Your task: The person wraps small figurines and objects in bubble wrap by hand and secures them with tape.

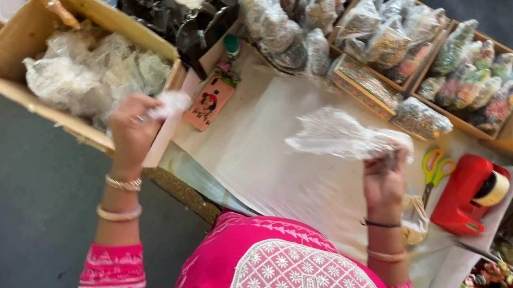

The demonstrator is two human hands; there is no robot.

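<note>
1. Now my right hand (385, 182) is pinched shut on a clear plastic bag (342, 137), held up over the white-covered table (254, 158).
2. My left hand (132, 129) is closed on a small white packet (171, 103), just beside the cardboard box (14, 45) of similar pale packets.
3. Near my right hand lie yellow-handled scissors (436, 169) and a red tape dispenser (469, 195).
4. A small decorated card (209, 102) sits between my hands.

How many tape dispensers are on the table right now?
1. The red tape dispenser sits on the table to the right of the right hand, beside the scissors. Others may be hidden among the boxes.
</note>
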